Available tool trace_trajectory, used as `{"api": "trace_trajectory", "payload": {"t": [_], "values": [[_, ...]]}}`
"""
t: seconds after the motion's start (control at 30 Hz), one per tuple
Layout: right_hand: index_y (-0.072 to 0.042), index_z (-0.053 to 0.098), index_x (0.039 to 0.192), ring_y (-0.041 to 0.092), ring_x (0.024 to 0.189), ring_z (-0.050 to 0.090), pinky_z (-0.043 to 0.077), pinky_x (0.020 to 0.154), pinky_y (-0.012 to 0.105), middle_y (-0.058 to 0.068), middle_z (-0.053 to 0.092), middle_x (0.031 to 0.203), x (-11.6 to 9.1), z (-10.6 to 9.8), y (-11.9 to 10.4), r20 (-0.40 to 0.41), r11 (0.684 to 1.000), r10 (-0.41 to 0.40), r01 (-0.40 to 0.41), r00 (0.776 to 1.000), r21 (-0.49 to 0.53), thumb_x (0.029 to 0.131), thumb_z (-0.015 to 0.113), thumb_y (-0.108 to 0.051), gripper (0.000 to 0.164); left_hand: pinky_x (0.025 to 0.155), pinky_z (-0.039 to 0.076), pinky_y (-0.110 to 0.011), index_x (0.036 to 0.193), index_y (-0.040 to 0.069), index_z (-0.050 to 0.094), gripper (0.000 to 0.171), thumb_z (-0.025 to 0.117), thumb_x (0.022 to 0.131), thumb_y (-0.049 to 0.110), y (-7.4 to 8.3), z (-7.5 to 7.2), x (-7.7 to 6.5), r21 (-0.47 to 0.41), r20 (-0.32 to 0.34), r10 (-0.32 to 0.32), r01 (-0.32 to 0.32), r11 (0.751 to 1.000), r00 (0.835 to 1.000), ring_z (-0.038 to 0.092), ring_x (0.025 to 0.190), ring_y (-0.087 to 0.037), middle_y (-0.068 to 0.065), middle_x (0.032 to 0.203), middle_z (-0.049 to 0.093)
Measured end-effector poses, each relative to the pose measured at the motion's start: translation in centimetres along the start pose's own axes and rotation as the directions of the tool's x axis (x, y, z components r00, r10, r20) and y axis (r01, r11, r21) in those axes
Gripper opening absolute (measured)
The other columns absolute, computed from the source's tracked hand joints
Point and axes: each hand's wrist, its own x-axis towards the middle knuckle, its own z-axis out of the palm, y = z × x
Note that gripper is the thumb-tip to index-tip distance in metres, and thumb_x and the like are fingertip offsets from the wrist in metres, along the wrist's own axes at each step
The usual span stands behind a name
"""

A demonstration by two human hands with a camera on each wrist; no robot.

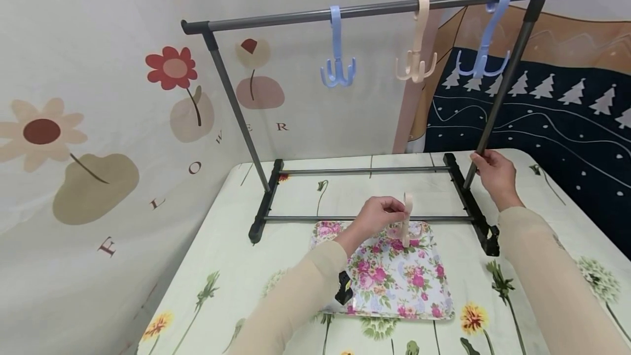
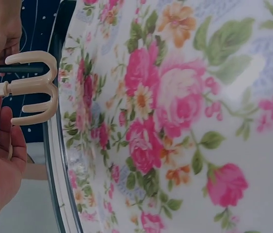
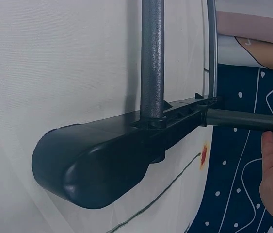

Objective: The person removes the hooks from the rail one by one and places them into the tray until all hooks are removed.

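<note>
Between the fingertips and thumb of my left hand [image 1: 377, 216] is a beige multi-prong hook [image 1: 406, 229], upright above a floral tray [image 1: 389, 284]. The left wrist view shows the curved prongs of that hook [image 2: 39, 87] pointing away from the palm. My right hand [image 1: 498, 175] pinches the right upright of a dark metal rack [image 1: 503, 89], low down near its foot. On the rack's top bar hang two blue hooks [image 1: 337, 51] and another beige hook [image 1: 418, 48], with one blue hook at the right end.
The rack's black feet [image 1: 266, 204] and two crossbars stand on a flower-printed tablecloth [image 1: 222, 284]. Behind are a wall sheet with flowers [image 1: 175, 67] and a dark blue fabric with white trees [image 1: 552, 125]. The tray lies in front of the near crossbar.
</note>
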Motion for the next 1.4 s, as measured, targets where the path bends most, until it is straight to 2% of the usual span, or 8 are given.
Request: {"api": "trace_trajectory", "payload": {"t": [0.23, 0.53, 0.73, 0.87, 1.03, 1.13, 1.27, 1.4], "values": [[-0.002, 0.052, 0.14, 0.008, 0.098, 0.056, 0.048, 0.1, 0.038, 0.0, 0.058, 0.115, -0.2, 0.1, 0.0, 0.001, 1.0, 0.011, -0.011, 1.0, -0.014, 0.103, 0.049, -0.044, 0.056, 0.079, 0.053, -0.032, 0.097, 0.012, 0.074, 0.006, 0.071, 0.094, 0.015, -0.7, 0.4, 0.0, 0.037, 0.024, -0.012, 0.011, 0.999, 1.0, 0.062, 0.081, -0.005, 0.007, 0.087, 0.068], [-0.001, 0.052, 0.14, 0.005, 0.096, 0.055, 0.048, 0.099, 0.038, 0.0, 0.057, 0.115, -0.3, 0.1, 0.1, 0.005, 1.0, 0.01, -0.009, 1.0, -0.021, 0.103, 0.048, -0.043, 0.056, 0.075, 0.052, -0.026, 0.099, 0.011, 0.074, 0.007, 0.069, 0.095, 0.015, -1.1, 0.5, -0.2, 0.042, 0.036, -0.01, 0.008, 0.999, 0.999, 0.063, 0.081, -0.006, 0.006, 0.087, 0.068], [0.0, 0.053, 0.138, 0.013, 0.104, 0.058, 0.048, 0.1, 0.038, 0.014, 0.058, 0.127, -0.1, 0.1, 0.5, -0.004, 1.0, -0.003, 0.003, 1.0, -0.013, 0.102, 0.049, -0.045, 0.058, 0.073, 0.05, -0.024, 0.098, 0.013, 0.074, 0.006, 0.069, 0.095, 0.015, -1.3, 0.7, -0.3, 0.065, 0.032, -0.021, 0.019, 0.998, 0.999, 0.062, 0.081, -0.006, 0.007, 0.087, 0.067], [-0.002, 0.056, 0.135, 0.009, 0.1, 0.058, 0.049, 0.097, 0.033, 0.007, 0.061, 0.12, 0.0, 0.1, 0.7, -0.016, 1.0, 0.005, -0.005, 1.0, 0.016, 0.101, 0.053, -0.044, 0.055, 0.072, 0.05, -0.023, 0.099, 0.013, 0.074, 0.007, 0.069, 0.094, 0.015, -1.4, 0.7, -0.4, 0.105, 0.04, -0.018, 0.013, 0.994, 0.999, 0.061, 0.081, -0.005, 0.008, 0.088, 0.067], [-0.001, 0.055, 0.135, 0.015, 0.103, 0.058, 0.048, 0.099, 0.039, 0.004, 0.06, 0.114, 0.0, 0.1, 0.6, -0.008, 1.0, -0.004, 0.004, 1.0, 0.009, 0.101, 0.053, -0.045, 0.056, 0.071, 0.05, -0.023, 0.102, 0.012, 0.073, 0.009, 0.07, 0.094, 0.012, -1.5, 0.7, -0.4, 0.128, 0.041, -0.014, 0.008, 0.992, 0.999, 0.06, 0.082, -0.004, 0.006, 0.09, 0.067], [-0.004, 0.058, 0.132, 0.01, 0.099, 0.06, 0.05, 0.097, 0.034, -0.001, 0.062, 0.11, 0.3, 0.2, 0.9, -0.015, 0.999, 0.017, -0.017, 1.0, 0.035, 0.099, 0.056, -0.046, 0.054, 0.073, 0.05, -0.022, 0.104, 0.012, 0.073, 0.013, 0.069, 0.093, 0.008, -1.7, 0.6, -0.3, 0.136, 0.041, -0.024, 0.019, 0.99, 0.999, 0.06, 0.084, -0.003, 0.005, 0.094, 0.068], [-0.004, 0.058, 0.132, 0.007, 0.097, 0.059, 0.049, 0.097, 0.034, -0.004, 0.061, 0.107, 0.4, 0.1, 0.9, -0.013, 0.999, 0.014, -0.014, 1.0, 0.03, 0.099, 0.056, -0.046, 0.054, 0.076, 0.05, -0.022, 0.11, 0.009, 0.071, 0.017, 0.068, 0.093, 0.006, -1.7, 0.0, -0.1, 0.138, 0.038, -0.019, 0.014, 0.99, 0.999, 0.06, 0.087, -0.004, 0.005, 0.097, 0.067], [-0.001, 0.053, 0.138, 0.011, 0.101, 0.058, 0.048, 0.1, 0.04, -0.005, 0.058, 0.107, -0.1, 0.0, 0.2, 0.004, 1.0, -0.002, 0.002, 1.0, -0.003, 0.102, 0.05, -0.044, 0.056, 0.076, 0.051, -0.024, 0.114, 0.007, 0.07, 0.021, 0.069, 0.094, 0.013, -1.3, -1.0, 0.0, 0.146, 0.02, 0.007, -0.01, 0.989, 1.0, 0.06, 0.088, -0.006, 0.007, 0.096, 0.066]]}}
